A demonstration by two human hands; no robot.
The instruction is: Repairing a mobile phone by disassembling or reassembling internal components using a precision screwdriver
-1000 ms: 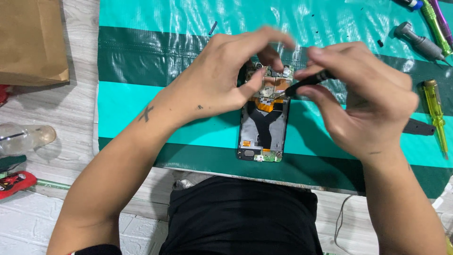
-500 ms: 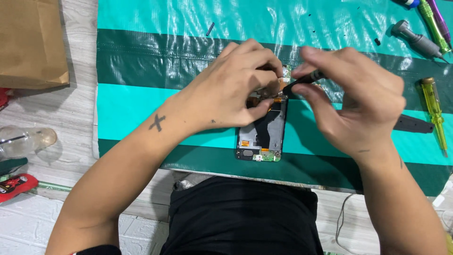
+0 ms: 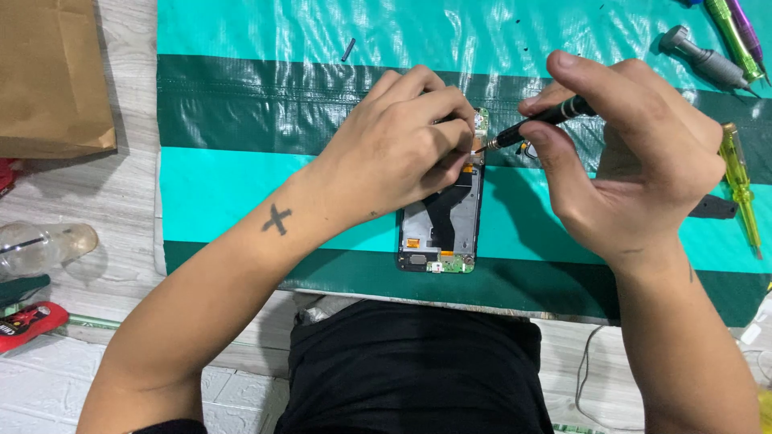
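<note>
While the left hand (image 3: 394, 153) steadies the phone (image 3: 441, 229), the screwdriver (image 3: 535, 124) slants down-left.

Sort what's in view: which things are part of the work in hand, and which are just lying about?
In use: opened phone, black screwdriver, left hand, right hand, striped mat.
Lying about: brown paper bag, clear bottle, yellow-green screwdriver, grey screwdriver, red tool.

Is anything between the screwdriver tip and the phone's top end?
Nothing visible. The right hand holds the screwdriver with its tip at the phone, beside the left hand, whose fingers cover the top end's left part.
</note>
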